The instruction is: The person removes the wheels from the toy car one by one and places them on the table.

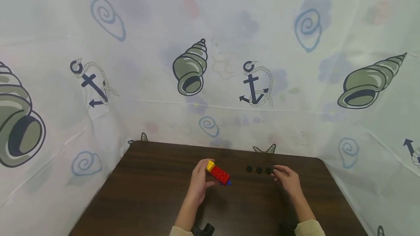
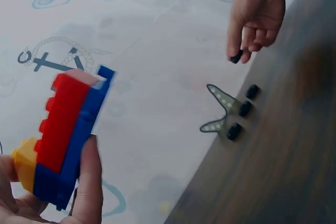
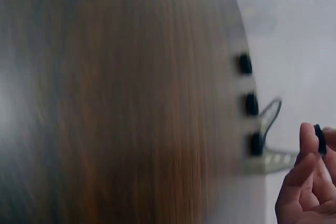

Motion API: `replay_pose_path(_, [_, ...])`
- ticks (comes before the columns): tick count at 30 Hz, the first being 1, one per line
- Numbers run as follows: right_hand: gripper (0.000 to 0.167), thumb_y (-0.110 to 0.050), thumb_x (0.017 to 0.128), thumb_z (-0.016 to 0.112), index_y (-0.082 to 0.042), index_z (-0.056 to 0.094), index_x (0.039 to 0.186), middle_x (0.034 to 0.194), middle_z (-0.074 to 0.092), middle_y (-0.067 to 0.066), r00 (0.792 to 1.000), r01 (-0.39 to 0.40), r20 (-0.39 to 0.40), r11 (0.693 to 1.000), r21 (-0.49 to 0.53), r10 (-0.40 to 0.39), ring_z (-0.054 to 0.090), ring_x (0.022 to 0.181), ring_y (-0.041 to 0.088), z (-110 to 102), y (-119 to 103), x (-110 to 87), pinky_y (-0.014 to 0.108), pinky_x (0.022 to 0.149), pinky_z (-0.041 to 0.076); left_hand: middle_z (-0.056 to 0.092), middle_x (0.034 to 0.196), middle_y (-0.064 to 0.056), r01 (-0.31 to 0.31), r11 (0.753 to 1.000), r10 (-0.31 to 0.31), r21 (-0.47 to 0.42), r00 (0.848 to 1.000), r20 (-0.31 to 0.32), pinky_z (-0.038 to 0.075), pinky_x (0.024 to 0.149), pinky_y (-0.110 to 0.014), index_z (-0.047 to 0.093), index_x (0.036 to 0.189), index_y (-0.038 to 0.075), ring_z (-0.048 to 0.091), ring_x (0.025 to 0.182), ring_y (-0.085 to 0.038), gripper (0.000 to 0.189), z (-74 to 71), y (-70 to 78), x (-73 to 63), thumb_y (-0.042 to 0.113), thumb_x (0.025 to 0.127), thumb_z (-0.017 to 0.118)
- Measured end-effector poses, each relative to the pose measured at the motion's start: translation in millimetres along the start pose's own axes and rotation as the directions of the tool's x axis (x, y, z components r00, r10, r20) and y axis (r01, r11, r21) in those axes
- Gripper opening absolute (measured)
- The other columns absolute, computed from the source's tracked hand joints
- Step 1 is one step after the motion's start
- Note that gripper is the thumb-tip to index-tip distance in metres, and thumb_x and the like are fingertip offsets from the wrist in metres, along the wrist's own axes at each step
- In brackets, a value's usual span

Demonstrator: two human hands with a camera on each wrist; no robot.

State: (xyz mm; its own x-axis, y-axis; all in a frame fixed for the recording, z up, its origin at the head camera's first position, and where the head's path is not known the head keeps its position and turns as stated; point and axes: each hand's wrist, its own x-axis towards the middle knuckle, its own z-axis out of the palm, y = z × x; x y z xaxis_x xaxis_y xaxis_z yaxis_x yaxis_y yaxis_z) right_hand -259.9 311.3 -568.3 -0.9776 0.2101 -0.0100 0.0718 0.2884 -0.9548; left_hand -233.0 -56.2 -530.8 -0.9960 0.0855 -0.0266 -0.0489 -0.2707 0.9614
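My left hand (image 1: 198,182) grips a toy-brick vehicle above the table. A red studded brick (image 2: 64,121) and a yellow brick (image 2: 25,163) sit on its blue base (image 2: 86,129). In the left wrist view the thumb presses along the blue side. My right hand (image 1: 289,182), off to the right, pinches a small round black wheel (image 3: 319,140) between thumb and fingertips. Close to that hand, three more black wheels (image 1: 259,170) stand in a row on the tabletop, slightly apart from each other.
The dark wood-grain table (image 1: 147,185) ends at a back edge against a pale hanging cloth (image 1: 223,21) printed with shells and anchors. The cloth also encloses the left and right sides. Dark wrist gear (image 1: 203,230) shows beside the left wrist.
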Motion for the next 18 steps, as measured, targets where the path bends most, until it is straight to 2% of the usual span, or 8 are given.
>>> replay_pose_path(3, [0.046, -0.019, 0.107, 0.069, 0.005, 0.059, 0.145, 0.11, 0.081, 0.016, 1.0, -0.009, 0.021, 0.998, -0.069, 0.01, 0.075, 0.091, 0.016, -19, 10, 9.8, 0.026, 0.075, 0.059, 0.046, 0.144, -0.024, 0.014, 1.0, -0.015, -0.022, 1.0, -0.018, 0.064, 0.093, -0.052, 0.047, 0.143, 0.0, 0.061, 0.126, -0.037, 0.058, -3.8, -2.8, -3.4, 0.05, 0.115, 0.043])
replay_pose_path(5, [0.047, -0.015, 0.106, 0.069, 0.007, 0.057, 0.146, 0.112, 0.08, 0.019, 0.999, 0.0, 0.036, 0.993, -0.12, 0.004, 0.075, 0.092, 0.016, -25, 17, 13.6, 0.027, 0.074, 0.06, 0.044, 0.143, -0.024, 0.053, 0.998, -0.054, -0.033, 0.998, -0.017, 0.064, 0.094, -0.052, 0.042, 0.144, -0.002, 0.062, 0.125, -0.036, 0.063, -11.5, -6.3, -9.1, 0.054, 0.114, 0.043])
replay_pose_path(8, [0.043, -0.009, 0.105, 0.067, 0.009, 0.057, 0.143, 0.112, 0.078, 0.023, 0.999, 0.003, 0.036, 0.983, -0.184, 0.003, 0.076, 0.092, 0.02, -33, 25, 20.2, 0.029, 0.072, 0.061, 0.043, 0.147, -0.023, 0.129, 0.989, -0.127, -0.071, 0.992, 0.02, 0.063, 0.094, -0.047, 0.035, 0.151, 0.0, 0.06, 0.125, -0.031, 0.075, -22.7, -11.7, -16.5, 0.063, 0.112, 0.043])
replay_pose_path(11, [0.042, -0.006, 0.106, 0.063, 0.013, 0.053, 0.143, 0.111, 0.079, 0.025, 0.997, -0.016, 0.076, 0.978, -0.207, 0.032, 0.077, 0.089, 0.022, -38, 27, 28.9, 0.031, 0.073, 0.062, 0.044, 0.147, -0.017, 0.192, 0.971, -0.186, -0.143, 0.981, 0.057, 0.061, 0.092, -0.039, 0.03, 0.157, 0.003, 0.059, 0.121, -0.024, 0.085, -32.3, -14.0, -21.8, 0.071, 0.108, 0.044])
replay_pose_path(16, [0.044, -0.008, 0.107, 0.062, 0.014, 0.049, 0.143, 0.105, 0.078, 0.02, 0.976, -0.086, 0.182, 0.978, -0.192, 0.122, 0.074, 0.082, 0.02, -41, 20, 47.0, 0.034, 0.072, 0.061, 0.045, 0.147, -0.013, 0.205, 0.958, -0.192, -0.198, 0.978, 0.083, 0.058, 0.094, -0.037, 0.023, 0.161, 0.005, 0.058, 0.124, -0.023, 0.089, -42.5, -10.6, -28.4, 0.074, 0.107, 0.039])
replay_pose_path(18, [0.045, -0.007, 0.106, 0.064, 0.014, 0.049, 0.142, 0.102, 0.077, 0.019, 0.966, -0.105, 0.213, 0.973, -0.206, 0.149, 0.072, 0.079, 0.019, -41, 17, 52.2, 0.035, 0.071, 0.06, 0.043, 0.151, -0.017, 0.202, 0.958, -0.189, -0.201, 0.978, 0.084, 0.057, 0.098, -0.04, 0.021, 0.16, 0.005, 0.056, 0.129, -0.026, 0.088, -44.7, -8.0, -31.0, 0.074, 0.107, 0.037])
